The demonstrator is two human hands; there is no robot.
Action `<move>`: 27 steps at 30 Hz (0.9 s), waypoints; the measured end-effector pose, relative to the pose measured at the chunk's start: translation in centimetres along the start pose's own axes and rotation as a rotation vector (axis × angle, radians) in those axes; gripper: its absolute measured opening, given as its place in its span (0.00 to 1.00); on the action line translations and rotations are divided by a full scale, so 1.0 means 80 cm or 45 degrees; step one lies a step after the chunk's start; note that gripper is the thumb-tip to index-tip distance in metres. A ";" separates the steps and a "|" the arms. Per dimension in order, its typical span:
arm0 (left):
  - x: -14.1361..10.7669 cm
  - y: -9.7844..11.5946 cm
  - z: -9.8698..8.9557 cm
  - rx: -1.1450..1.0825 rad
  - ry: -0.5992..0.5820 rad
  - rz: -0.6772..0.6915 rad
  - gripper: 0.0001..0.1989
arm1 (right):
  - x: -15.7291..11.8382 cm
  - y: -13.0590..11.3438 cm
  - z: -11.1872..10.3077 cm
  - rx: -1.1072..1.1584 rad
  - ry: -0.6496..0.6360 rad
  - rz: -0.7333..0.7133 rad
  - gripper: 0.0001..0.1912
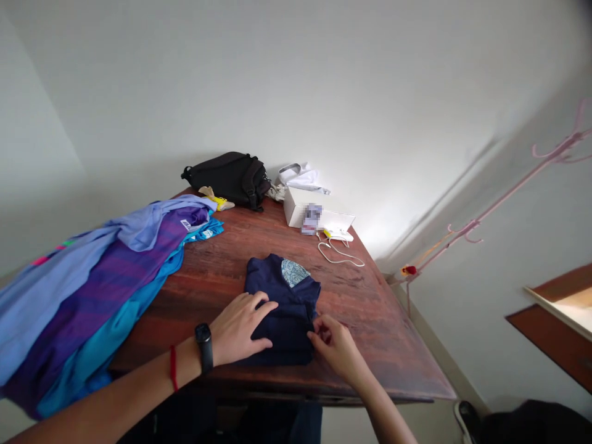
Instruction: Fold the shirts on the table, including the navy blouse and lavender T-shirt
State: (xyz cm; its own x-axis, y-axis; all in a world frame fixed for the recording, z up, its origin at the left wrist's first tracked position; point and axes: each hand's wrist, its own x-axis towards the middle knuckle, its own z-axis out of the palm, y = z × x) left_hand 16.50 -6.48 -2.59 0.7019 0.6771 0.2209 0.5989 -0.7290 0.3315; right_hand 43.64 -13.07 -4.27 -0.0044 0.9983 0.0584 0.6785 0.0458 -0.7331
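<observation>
A dark navy garment point(289, 314), folded into a compact shape, lies near the front edge of the wooden table. A pale blue paisley patch shows at its upper part. My left hand point(240, 327) rests on the garment's left side with its fingers apart. At the right edge of the cloth, my right hand point(335, 345) pinches the fabric between thumb and fingers. A black watch point(203, 347) and a red string point(174, 368) are on my left wrist.
Blue and purple clothes point(115, 271) spread over the table's left side. A black bag point(231, 176), white box point(296, 206), white cloth point(303, 177) and white cable point(340, 256) lie toward the wall. A pink coat stand point(504, 197) leans at right, beyond the wooden table point(370, 308).
</observation>
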 end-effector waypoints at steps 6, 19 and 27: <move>-0.040 0.004 0.012 -0.133 0.095 -0.002 0.25 | -0.033 -0.007 -0.005 0.325 -0.039 0.001 0.12; -0.103 0.035 0.030 -0.165 0.318 -0.169 0.21 | -0.087 -0.024 -0.008 0.497 -0.270 0.030 0.18; -0.138 0.051 0.000 -0.368 0.266 -0.047 0.21 | -0.117 -0.009 -0.044 0.461 -0.291 -0.101 0.23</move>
State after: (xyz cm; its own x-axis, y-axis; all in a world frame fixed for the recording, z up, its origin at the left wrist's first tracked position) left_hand 11.18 -16.93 -3.68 0.5700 0.7300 0.3771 0.4673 -0.6655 0.5820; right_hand 45.77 -22.57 -1.95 -0.2362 0.9717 0.0024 0.3683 0.0918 -0.9252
